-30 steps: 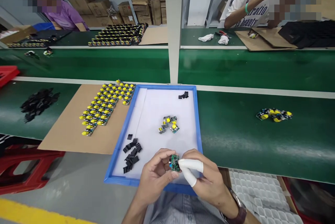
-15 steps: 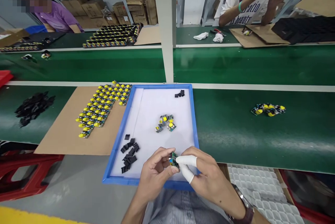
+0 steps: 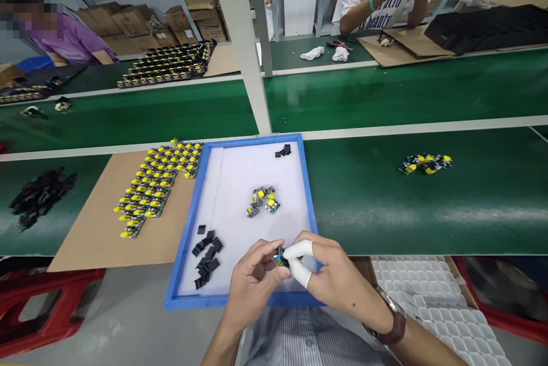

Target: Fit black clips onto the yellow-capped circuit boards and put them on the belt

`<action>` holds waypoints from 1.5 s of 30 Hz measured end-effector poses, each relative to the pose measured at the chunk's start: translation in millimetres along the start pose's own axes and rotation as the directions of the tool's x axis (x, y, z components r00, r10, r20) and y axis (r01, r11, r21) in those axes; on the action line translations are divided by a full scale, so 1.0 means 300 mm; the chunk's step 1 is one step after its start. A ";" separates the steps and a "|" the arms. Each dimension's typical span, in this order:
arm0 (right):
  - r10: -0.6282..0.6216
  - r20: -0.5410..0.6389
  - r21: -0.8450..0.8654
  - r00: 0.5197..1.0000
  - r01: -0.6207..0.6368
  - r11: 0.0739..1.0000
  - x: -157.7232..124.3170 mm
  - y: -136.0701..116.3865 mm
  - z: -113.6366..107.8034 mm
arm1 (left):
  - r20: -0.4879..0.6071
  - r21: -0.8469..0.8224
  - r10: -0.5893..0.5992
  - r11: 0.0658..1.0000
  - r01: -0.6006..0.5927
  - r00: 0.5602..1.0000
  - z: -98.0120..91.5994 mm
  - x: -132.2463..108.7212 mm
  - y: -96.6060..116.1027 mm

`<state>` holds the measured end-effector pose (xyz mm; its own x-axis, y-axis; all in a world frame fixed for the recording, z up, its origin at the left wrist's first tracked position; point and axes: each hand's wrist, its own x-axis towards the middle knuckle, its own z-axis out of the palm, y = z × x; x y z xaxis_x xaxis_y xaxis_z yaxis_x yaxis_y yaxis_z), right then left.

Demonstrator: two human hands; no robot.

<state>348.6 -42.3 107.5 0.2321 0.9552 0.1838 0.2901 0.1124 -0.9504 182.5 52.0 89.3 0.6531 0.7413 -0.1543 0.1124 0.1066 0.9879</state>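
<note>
Between thumb and fingers, my left hand (image 3: 253, 283) holds a small green circuit board (image 3: 281, 257) with a blue part on it, over the near edge of the tray. My right hand (image 3: 327, 274), with white finger cots on thumb and index finger, pinches at the board's right side; whether something tiny is between those fingertips is hidden. Beyond the hands, several circuit boards with yellow parts (image 3: 262, 200) lie on the white blue-rimmed tray (image 3: 309, 194). Small black pieces (image 3: 208, 257) are scattered at the tray's left, with a few more black pieces (image 3: 283, 151) at its far right corner.
Left of the tray, cardboard (image 3: 92, 229) carries rows of yellow-topped boards (image 3: 148, 186). A black pile (image 3: 40, 194) lies farther left. More boards (image 3: 426, 163) sit on the green bench to the right. Two people work across the line. White plastic trays (image 3: 432, 292) stand low at right.
The camera view has turned slightly, so the scene shifts left. My hands keep their hold on the circuit board, and the right fingertips have moved only slightly against it.
</note>
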 end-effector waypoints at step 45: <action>0.189 0.035 0.188 0.981 -0.193 0.963 0.023 0.057 -0.008 | 0.078 0.020 0.040 0.999 -0.041 0.996 0.015 -0.019 -0.026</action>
<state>357.2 -34.2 93.2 0.2502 0.9681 -0.0084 0.0602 -0.0242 -0.9979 181.2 43.9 82.3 0.7132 0.6914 -0.1155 0.1001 0.0627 0.9930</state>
